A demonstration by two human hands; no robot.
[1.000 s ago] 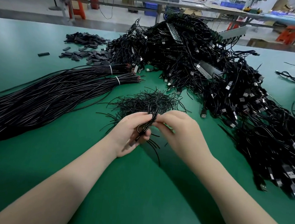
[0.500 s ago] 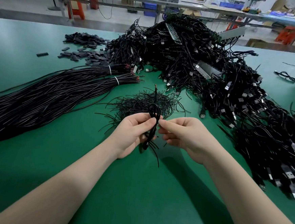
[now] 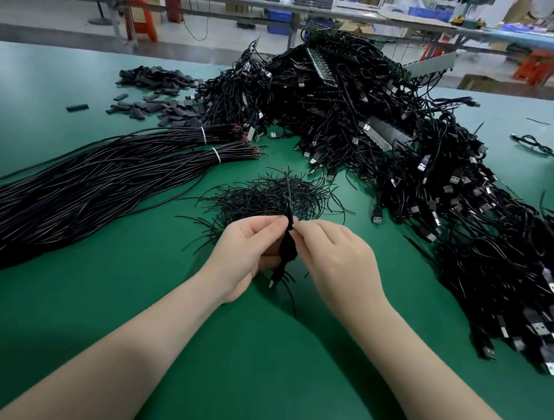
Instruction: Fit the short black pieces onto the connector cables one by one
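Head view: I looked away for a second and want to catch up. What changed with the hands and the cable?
The cable in the left hand went from a folded loop to a straighter run, its free end now pointing up and away. The right hand opened briefly, then pinched the cable again beside the left fingertips. The piles on the green table stayed put.

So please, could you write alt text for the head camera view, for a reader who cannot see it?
Two bare hands meet over a green table: the left hand grips a coiled black cable while the right hand pinches it near the top. Behind lie a heap of thin black pieces, tied cable bundles and a big pile of connector cables.
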